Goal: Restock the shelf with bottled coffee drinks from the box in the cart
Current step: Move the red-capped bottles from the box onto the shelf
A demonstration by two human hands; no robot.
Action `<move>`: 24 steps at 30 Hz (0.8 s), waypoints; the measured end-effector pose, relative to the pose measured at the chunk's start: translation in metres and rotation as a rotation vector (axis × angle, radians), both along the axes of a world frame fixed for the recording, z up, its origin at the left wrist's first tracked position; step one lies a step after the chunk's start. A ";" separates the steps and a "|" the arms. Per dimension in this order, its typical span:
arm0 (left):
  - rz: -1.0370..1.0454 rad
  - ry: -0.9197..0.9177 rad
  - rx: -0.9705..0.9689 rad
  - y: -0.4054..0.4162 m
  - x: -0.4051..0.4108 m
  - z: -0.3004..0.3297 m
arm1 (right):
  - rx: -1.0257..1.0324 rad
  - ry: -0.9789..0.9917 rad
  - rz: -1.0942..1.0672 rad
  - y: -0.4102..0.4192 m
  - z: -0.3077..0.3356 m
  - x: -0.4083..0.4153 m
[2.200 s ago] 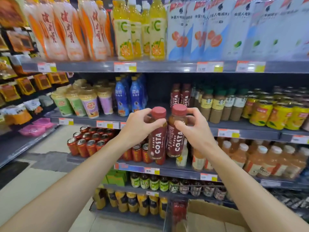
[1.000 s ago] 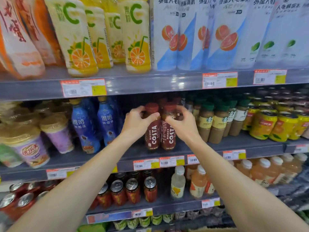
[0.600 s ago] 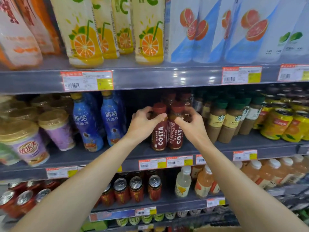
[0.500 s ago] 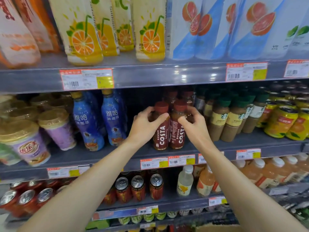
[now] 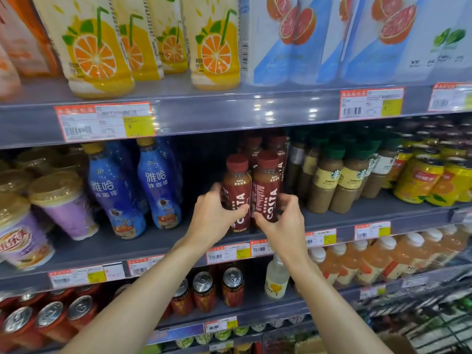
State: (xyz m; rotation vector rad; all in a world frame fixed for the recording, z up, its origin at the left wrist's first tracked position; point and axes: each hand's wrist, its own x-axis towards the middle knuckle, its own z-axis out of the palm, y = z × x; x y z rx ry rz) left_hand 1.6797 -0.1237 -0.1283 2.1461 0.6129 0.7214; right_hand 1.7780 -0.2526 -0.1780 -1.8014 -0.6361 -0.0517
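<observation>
Two dark red Costa coffee bottles stand side by side at the front of the grey middle shelf. My left hand grips the lower body of the left Costa bottle. My right hand grips the lower body of the right Costa bottle. More Costa bottles stand in the row behind them. A corner of the wire cart shows at the lower right; the box is mostly out of view.
Blue coffee bottles stand left of a gap beside the Costa row. Green-capped coffee bottles crowd its right side. Large juice bottles fill the shelf above, and red cans sit on the shelf below.
Both hands carried the two Costa bottles up from chest height and set them on the middle shelf. Since then my hands slid from the caps down to the bottles' lower bodies.
</observation>
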 end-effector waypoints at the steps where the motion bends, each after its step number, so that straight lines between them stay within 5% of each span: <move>1: 0.003 0.004 0.001 -0.001 0.001 0.000 | -0.006 0.008 -0.013 -0.001 -0.001 0.001; 24: 0.045 0.055 -0.036 -0.006 0.004 -0.004 | -0.112 0.058 -0.101 0.007 0.014 0.065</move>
